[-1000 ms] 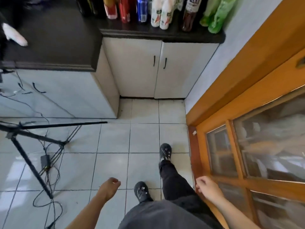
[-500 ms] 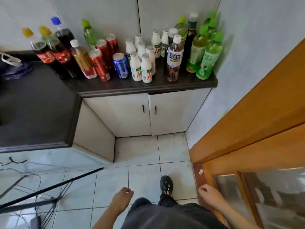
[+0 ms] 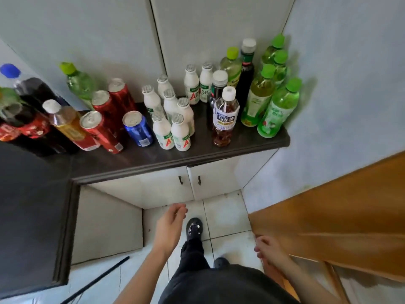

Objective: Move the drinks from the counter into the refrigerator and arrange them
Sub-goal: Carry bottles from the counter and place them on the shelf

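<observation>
Dark counter (image 3: pixel 153 160) is wrapping the corner, tiled floor (image 3: pixel 228 218) below. Left hand (image 3: pixel 173 224) is hanging empty, fingers loosely curled, gripping nothing, low over the floor just beside a black shoe (image 3: pixel 194 229). Right hand (image 3: pixel 266 246) is hanging loose too, holding nothing, right at the edge of the wooden door (image 3: pixel 328 216); contact: cannot tell. Drinks (image 3: pixel 186 110) are all sitting on the counter, up and ahead of both hands, well apart from them:
- white milk bottles (image 3: pixel 182 133) above the left hand
- blue can (image 3: pixel 138 128) and red cans (image 3: pixel 100 128) left of those
- cola bottles (image 3: pixel 28 110) further left
- tea bottle (image 3: pixel 225 117) above, between the hands
- green bottles (image 3: pixel 278 110) above the right hand

Cabinet doors (image 3: pixel 210 183) are sitting closed between hands and counter.
</observation>
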### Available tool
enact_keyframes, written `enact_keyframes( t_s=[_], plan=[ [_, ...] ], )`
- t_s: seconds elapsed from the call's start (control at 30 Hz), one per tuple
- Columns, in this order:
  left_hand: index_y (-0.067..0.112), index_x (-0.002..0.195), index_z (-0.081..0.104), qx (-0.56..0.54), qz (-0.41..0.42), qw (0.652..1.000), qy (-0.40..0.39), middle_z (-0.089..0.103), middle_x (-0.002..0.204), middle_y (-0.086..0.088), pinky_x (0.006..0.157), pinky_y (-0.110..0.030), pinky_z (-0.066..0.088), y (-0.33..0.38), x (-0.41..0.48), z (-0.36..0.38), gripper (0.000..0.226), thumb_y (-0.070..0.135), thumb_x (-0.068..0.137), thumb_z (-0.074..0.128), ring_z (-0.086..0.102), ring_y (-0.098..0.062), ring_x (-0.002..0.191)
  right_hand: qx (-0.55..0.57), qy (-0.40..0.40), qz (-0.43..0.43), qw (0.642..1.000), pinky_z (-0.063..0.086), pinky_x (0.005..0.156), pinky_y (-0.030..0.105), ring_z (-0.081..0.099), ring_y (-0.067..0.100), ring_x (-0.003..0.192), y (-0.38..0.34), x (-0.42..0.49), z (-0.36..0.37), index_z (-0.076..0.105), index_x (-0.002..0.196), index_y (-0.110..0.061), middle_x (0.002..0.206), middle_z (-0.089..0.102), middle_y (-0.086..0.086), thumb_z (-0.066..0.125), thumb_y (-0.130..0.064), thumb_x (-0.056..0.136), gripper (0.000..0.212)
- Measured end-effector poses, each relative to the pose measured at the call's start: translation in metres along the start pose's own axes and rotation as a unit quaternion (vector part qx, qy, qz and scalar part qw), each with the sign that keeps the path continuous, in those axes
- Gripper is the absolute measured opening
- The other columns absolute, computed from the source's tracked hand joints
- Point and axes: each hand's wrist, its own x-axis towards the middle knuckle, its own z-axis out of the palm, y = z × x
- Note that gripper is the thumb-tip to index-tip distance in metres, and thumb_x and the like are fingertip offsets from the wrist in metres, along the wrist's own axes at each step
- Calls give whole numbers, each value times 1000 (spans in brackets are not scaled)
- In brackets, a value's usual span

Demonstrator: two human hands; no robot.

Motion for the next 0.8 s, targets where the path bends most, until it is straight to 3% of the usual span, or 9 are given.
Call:
enact_keyframes(
  t_s=[0.17, 0.23, 0.3, 0.37, 0.43, 0.53, 0.6, 0.7, 0.8],
  plan=[
    [31, 97, 63, -50, 166, 985, 20, 70, 88, 13, 75, -11, 47, 99, 59, -12, 18, 19, 96, 50, 64, 2, 87, 76, 70, -62, 993, 53, 80, 36, 63, 19, 85, -70, 7, -19, 64, 98, -7, 93, 66, 9, 51, -16, 97, 16],
    [29, 99, 63, -69, 219, 973, 12, 70, 90, 12, 75, -9, 46, 136, 82, -13, 15, 22, 96, 50, 64, -1, 88, 135, 119, -90, 980, 52, 72, 29, 63, 23, 87, -107, 6, -32, 63, 103, -6, 95, 66, 10, 52, -15, 96, 15],
    [30, 101, 62, -78, 264, 961, -2, 68, 92, 13, 80, -14, 47, 167, 101, -12, 15, 28, 94, 49, 63, -3, 92, 176, 167, -126, 962, 49, 68, 20, 64, 21, 91, -145, 3, -45, 61, 104, -16, 98, 65, 3, 55, -16, 95, 12],
    [33, 102, 59, -91, 297, 950, -8, 67, 97, 13, 82, -18, 48, 192, 118, -9, 16, 29, 93, 47, 62, -4, 96, 154, 214, -182, 947, 46, 67, 12, 62, 6, 91, -182, -1, -55, 58, 105, -27, 99, 64, -8, 56, -21, 94, 13],
    [31, 104, 58, -84, 336, 938, 7, 65, 101, 14, 81, -11, 44, 213, 134, -6, 17, 26, 93, 46, 60, 0, 97, 138, 243, -241, 929, 44, 69, 9, 58, -7, 92, -217, -5, -63, 54, 110, -30, 99, 61, -18, 59, -24, 92, 20],
    [19, 116, 56, -68, 360, 930, 12, 61, 112, 5, 82, -5, 41, 235, 157, 1, 24, 23, 93, 47, 55, 2, 105, 126, 246, -318, 907, 43, 76, 9, 52, -10, 102, -259, -11, -70, 47, 125, -29, 111, 56, -21, 66, -30, 87, 43],
    [19, 124, 54, -38, 358, 933, 0, 57, 120, 8, 89, -13, 44, 246, 171, 5, 30, 25, 94, 49, 52, 0, 113, 97, 243, -366, 893, 40, 84, 7, 48, -8, 110, -277, -9, -73, 43, 133, -26, 119, 52, -18, 68, -37, 83, 57],
    [29, 128, 52, 27, 375, 926, -25, 51, 118, 25, 100, -34, 44, 260, 185, 10, 34, 27, 94, 51, 50, -6, 119, 45, 231, -424, 875, 38, 95, 13, 45, 1, 118, -299, -4, -77, 41, 135, -20, 126, 48, -9, 70, -40, 76, 69],
    [27, 127, 56, 65, 383, 919, -68, 55, 123, 15, 101, -41, 44, 266, 193, 14, 33, 26, 94, 55, 50, -7, 119, 16, 215, -452, 865, 40, 97, 20, 45, 8, 119, -308, 6, -78, 45, 131, -15, 126, 48, -4, 77, -35, 73, 69]
  ],
)
